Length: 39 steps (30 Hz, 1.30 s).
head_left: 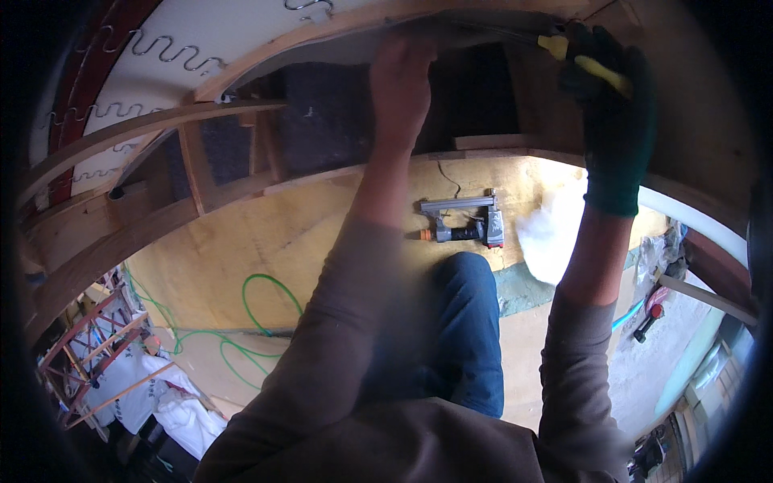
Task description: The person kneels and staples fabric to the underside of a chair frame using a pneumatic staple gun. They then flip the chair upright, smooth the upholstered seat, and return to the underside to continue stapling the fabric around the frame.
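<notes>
My right hand, in a dark green glove, is closed around the yellow and black handle of a screwdriver. Its thin shaft points left along the far rail of a wooden frame. My bare left hand is closed at the edge of grey fabric stretched along that rail. Its fingertips blur into the dark there, and what they grip is hidden. Dark sheet material fills the frame openings below the fabric.
A staple gun lies on the yellowish board beyond my knee. White stuffing sits right of it. A green air hose loops at left. Zigzag springs cross the white panel at upper left. A red-and-black tool lies at right.
</notes>
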Each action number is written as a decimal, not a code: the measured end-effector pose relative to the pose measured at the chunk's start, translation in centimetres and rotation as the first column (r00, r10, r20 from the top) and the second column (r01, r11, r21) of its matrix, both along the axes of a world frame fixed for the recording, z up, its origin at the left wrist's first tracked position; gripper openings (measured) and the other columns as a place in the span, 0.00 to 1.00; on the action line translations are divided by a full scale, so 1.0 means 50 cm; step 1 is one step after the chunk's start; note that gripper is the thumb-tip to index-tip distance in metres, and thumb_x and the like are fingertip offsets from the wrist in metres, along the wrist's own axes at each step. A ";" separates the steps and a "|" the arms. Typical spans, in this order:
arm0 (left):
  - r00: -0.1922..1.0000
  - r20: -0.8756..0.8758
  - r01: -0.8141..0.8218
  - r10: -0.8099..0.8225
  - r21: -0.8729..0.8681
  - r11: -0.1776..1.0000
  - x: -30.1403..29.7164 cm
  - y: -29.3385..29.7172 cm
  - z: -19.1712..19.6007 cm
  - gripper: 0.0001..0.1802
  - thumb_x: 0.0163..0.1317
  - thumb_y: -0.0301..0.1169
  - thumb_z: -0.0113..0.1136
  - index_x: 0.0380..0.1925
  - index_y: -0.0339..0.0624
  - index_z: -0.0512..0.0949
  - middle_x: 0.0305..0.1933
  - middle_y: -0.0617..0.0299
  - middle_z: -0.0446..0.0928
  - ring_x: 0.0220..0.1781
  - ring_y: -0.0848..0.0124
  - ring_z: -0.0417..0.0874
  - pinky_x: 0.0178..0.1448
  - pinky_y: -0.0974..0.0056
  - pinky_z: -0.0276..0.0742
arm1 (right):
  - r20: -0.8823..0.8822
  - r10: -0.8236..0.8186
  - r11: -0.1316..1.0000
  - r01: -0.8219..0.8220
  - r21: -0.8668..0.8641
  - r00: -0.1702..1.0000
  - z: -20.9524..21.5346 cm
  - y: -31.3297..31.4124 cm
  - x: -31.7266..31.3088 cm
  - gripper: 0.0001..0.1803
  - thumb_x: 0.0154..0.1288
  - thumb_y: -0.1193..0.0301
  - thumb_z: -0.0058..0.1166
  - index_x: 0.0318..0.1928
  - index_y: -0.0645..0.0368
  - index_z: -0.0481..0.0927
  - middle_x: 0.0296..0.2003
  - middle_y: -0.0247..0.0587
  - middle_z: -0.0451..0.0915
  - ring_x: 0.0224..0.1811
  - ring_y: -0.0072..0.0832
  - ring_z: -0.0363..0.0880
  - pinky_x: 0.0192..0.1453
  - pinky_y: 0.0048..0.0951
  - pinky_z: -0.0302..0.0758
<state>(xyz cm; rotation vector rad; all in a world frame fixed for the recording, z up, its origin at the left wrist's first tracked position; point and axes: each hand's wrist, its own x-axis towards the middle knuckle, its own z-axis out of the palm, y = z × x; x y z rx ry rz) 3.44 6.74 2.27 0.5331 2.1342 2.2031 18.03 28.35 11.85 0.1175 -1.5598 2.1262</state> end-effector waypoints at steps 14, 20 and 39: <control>0.917 -0.387 -0.189 0.090 -0.227 0.955 -0.001 0.010 -0.015 0.07 0.62 0.21 0.58 0.37 0.41 0.83 0.40 0.55 0.83 0.43 0.57 0.85 0.49 0.59 0.81 | 0.256 -0.360 0.904 0.403 -0.140 0.897 -0.010 0.029 -0.081 0.22 0.78 0.59 0.56 0.61 0.63 0.81 0.58 0.50 0.85 0.58 0.40 0.86 0.61 0.35 0.86; 0.985 0.173 0.028 -0.016 -0.069 0.997 0.009 -0.001 0.008 0.09 0.70 0.32 0.59 0.37 0.39 0.84 0.33 0.58 0.82 0.37 0.68 0.83 0.45 0.61 0.78 | 0.254 -0.388 0.858 0.247 0.451 0.886 0.050 0.065 -0.090 0.20 0.77 0.67 0.58 0.63 0.63 0.80 0.58 0.48 0.85 0.62 0.38 0.84 0.64 0.34 0.84; 0.994 0.102 -0.036 0.046 -0.090 0.995 0.005 0.008 0.014 0.12 0.71 0.36 0.60 0.38 0.38 0.84 0.31 0.62 0.82 0.35 0.74 0.78 0.43 0.64 0.74 | 0.325 -0.266 0.884 0.364 -0.293 0.907 0.027 0.040 -0.144 0.24 0.76 0.64 0.55 0.63 0.68 0.78 0.61 0.56 0.81 0.59 0.44 0.84 0.56 0.34 0.87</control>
